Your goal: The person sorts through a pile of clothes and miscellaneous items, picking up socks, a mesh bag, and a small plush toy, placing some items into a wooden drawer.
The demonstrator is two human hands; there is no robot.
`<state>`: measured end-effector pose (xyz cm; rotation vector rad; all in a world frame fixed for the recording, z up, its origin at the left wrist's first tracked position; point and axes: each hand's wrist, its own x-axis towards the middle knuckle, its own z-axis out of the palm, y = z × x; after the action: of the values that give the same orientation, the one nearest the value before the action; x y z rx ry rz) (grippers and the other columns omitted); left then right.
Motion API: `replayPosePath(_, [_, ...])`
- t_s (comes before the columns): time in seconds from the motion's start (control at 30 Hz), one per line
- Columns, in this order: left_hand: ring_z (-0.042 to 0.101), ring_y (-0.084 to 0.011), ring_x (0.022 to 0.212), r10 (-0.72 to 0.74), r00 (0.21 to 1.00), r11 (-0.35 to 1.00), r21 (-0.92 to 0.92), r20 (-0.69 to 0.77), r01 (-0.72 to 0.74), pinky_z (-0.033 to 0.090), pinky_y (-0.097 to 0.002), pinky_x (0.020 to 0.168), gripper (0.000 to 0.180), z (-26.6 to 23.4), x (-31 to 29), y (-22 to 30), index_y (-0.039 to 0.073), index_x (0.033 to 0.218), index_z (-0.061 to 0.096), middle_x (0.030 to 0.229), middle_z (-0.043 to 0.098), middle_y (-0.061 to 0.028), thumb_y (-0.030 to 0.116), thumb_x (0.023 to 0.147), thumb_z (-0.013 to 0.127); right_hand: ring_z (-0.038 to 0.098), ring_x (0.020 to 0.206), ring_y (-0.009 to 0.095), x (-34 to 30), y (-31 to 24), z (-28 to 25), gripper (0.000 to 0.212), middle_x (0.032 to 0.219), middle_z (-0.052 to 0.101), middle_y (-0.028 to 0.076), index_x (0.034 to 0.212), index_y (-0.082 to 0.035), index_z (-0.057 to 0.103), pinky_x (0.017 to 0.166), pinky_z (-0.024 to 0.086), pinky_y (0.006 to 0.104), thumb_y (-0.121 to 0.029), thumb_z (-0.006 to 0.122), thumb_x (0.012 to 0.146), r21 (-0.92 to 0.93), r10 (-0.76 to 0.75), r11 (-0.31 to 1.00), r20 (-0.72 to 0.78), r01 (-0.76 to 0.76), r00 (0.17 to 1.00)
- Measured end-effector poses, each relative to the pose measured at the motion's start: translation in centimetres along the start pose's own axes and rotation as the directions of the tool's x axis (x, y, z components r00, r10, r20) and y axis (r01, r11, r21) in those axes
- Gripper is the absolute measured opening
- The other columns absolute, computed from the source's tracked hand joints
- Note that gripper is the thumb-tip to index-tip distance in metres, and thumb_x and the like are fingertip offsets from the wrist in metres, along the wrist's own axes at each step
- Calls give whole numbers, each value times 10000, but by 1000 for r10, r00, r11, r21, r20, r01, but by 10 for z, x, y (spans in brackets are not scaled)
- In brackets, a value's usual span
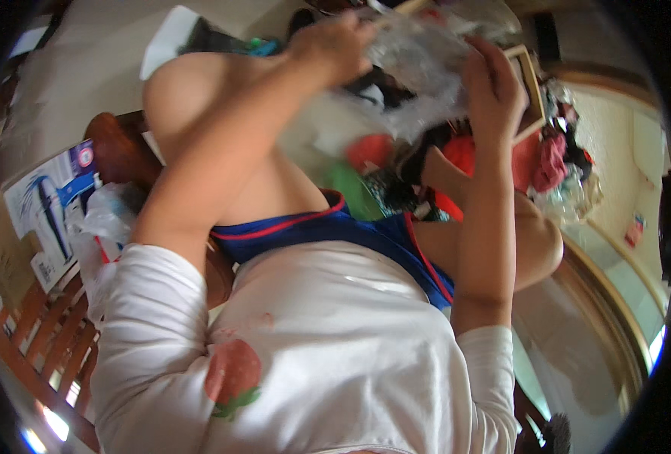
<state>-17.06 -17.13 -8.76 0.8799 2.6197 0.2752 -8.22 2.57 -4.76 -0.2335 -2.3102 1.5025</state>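
Crumpled clear plastic [422, 72], thin and shiny (blurry here), seemingly in the pinch of both hands [497, 92]

Overall light: dim to moderate, soft
Left hand [335, 51]: smeared by blur
Clear plastic [422, 68]: blurred, with pale reflections
White shirt [351, 340]: large bright area, soft shadows in its folds
Wooden slats [63, 344]: white glare at their lower end
Picture rim: black corners, straight edges bowed

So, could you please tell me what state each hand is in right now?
Left hand: curled at the clear plastic, too blurred to confirm a grip.
Right hand: appears closed, holding the plastic's right edge.
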Motion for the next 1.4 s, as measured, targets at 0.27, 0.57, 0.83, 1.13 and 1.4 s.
replayPosePath(0.27, [419, -313, 1196, 85, 995, 991, 99, 49, -90, 254, -436, 1038, 642, -16, -22, 17, 107, 1270, 461, 1212, 519, -162, 363, 724, 680, 395, 576, 16, -4, -4, -31, 218, 715, 502, -39, 1072, -1, 603, 483, 302, 151, -80, 498, 898, 316, 413, 877, -109, -362, 904])
replayPosePath(0.57, [455, -293, 1136, 75, 887, 993, -48, -456, -109, 30, -650, 1033, 324, -51, -5, 50, 87, 1079, 581, 1112, 562, -138, 143, 760, 562, 353, 580, -3, 78, -28, -80, 244, 747, 506, -55, 1091, -36, 611, 464, 249, 156, -161, 516, 905, -141, -14, 990, -136, -5, 991])
replayPosePath(0.83, [517, -247, 954, -182, 396, 924, -294, -900, -243, 388, -493, 831, 302, -126, -36, 50, 90, 1049, 549, 993, 535, -162, 156, 755, 575, 506, 1007, 129, 131, -153, -33, 293, 1069, 580, 46, 1135, 12, 566, 918, 366, 256, -175, 487, 924, -427, -277, 768, 452, 478, 848])
replayPosePath(1.13, [619, -288, 631, -323, 260, 926, -361, -910, -112, 470, -386, 532, 57, -149, -113, 9, 46, 643, 567, 653, 597, -134, 15, 621, 611, 539, 1009, 156, 136, -181, 24, 291, 1105, 600, 77, 1121, -33, 600, 903, 405, 290, -201, 540, 891, -269, -396, 800, 435, 536, 809])
replayPosePath(1.4, [607, -292, 874, -532, 694, 845, -360, -485, 396, 496, -411, 775, 255, -148, -177, -71, 34, 992, 581, 946, 614, -150, 79, 741, 582, 584, 753, 113, 50, -180, 128, 252, 848, 660, 62, 1027, -72, 644, 683, 461, 257, -226, 615, 830, -95, -220, 922, 670, 375, 710])
